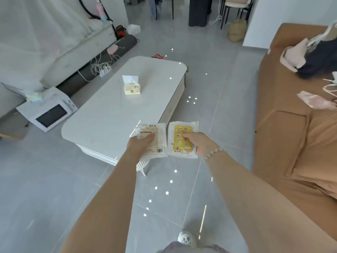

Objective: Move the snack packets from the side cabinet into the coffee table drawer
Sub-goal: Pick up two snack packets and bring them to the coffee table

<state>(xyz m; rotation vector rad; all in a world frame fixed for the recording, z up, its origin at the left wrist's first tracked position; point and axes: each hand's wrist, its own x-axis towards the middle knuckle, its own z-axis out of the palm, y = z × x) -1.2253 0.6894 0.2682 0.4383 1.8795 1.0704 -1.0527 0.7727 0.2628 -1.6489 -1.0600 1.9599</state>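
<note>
Near the coffee table corner, left hand and right hand fingers each pinch one light, crinkly, slippery snack packet at its lower edge.

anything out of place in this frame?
Yes: a microwave sits tilted on the floor left of the coffee table, and a power strip with tangled cables lies on the floor beyond it. Both snack packets look intact.

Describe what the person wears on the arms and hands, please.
Both forearms are bare, with no sleeves in view. The right hand has a bracelet of pale round beads at the wrist. The left hand shows no bracelet, watch, ring or glove.
</note>
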